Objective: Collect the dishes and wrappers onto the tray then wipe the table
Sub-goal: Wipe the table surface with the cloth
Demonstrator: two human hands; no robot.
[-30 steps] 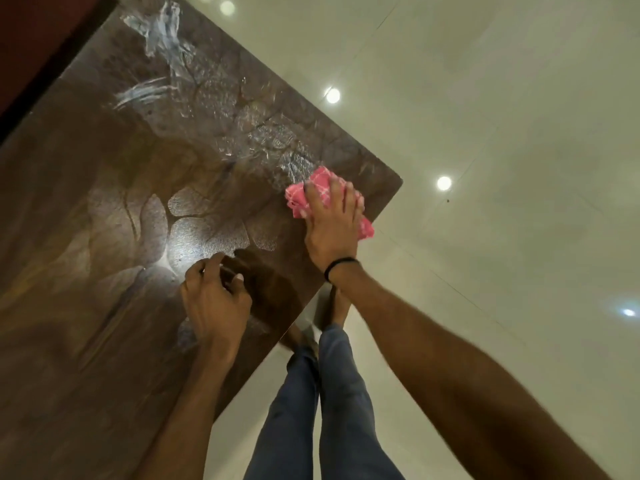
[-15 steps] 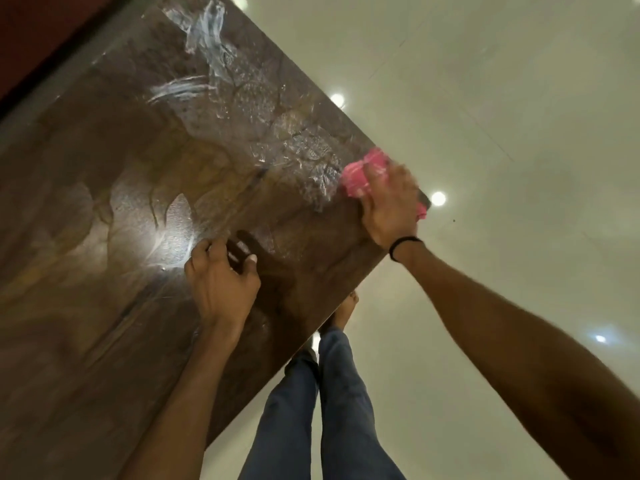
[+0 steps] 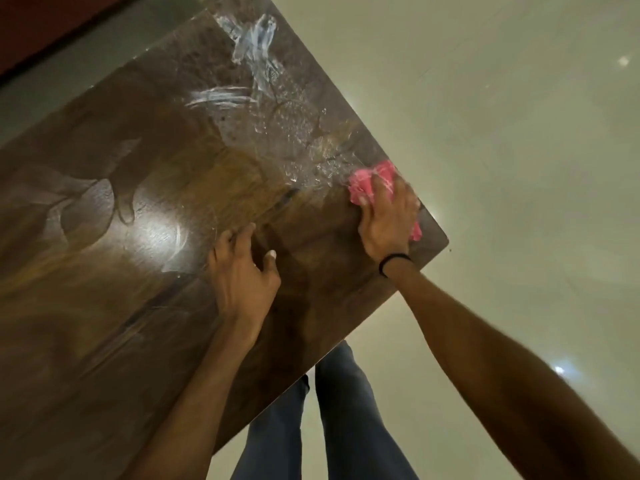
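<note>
A bunched pink cloth lies on the dark wooden table, close to its right corner. My right hand lies over the cloth, its fingers bent into it and pressing it on the wood; a bit of cloth sticks out beside the palm. Wet streaks and white smears run across the tabletop from the far edge toward the cloth. My left hand rests on the table nearer the middle, fingers spread with their tips on the wood, holding nothing. No dishes, wrappers or tray are in view.
The table's right corner juts over a glossy pale tiled floor. My legs in blue jeans stand against the near edge. A dark red wall runs behind the table's far left side.
My right hand has slid the pink cloth along the table toward the right corner. My left hand has stayed planted, its fingers now more spread.
</note>
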